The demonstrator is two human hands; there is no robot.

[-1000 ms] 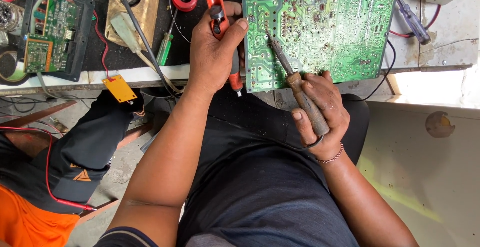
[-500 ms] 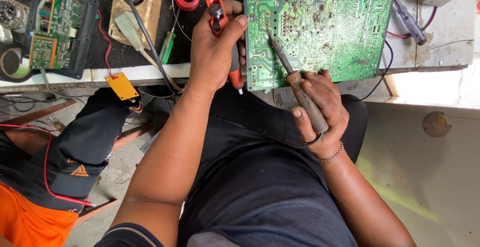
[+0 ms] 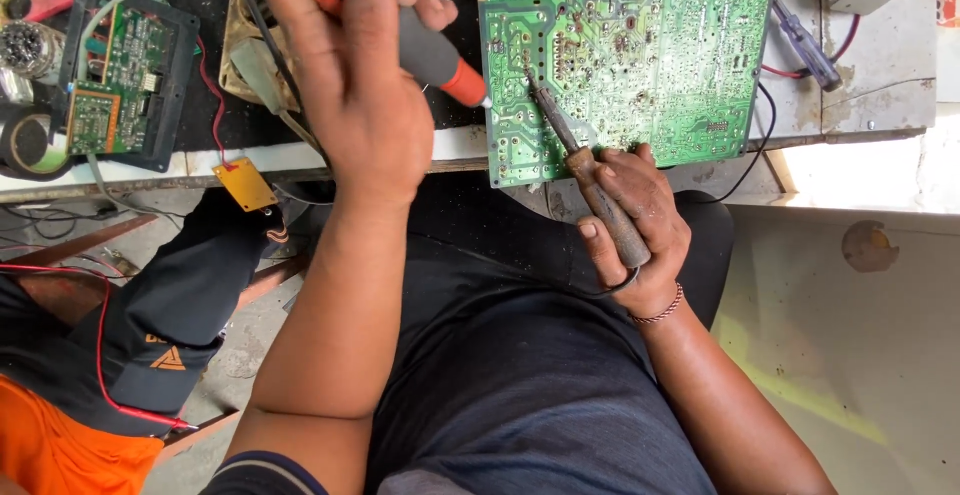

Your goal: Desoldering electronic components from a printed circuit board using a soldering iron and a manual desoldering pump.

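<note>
Centrally, the right hand [image 3: 628,217] is closed around the wooden handle of a soldering iron [image 3: 585,180], tip touching the green circuit board [image 3: 640,55] at upper centre, overhanging the surface [image 3: 880,85] edge. Left hand [image 3: 355,85], upper left, is closed around a grey-and-orange tool [image 3: 440,63] beside the board
</note>
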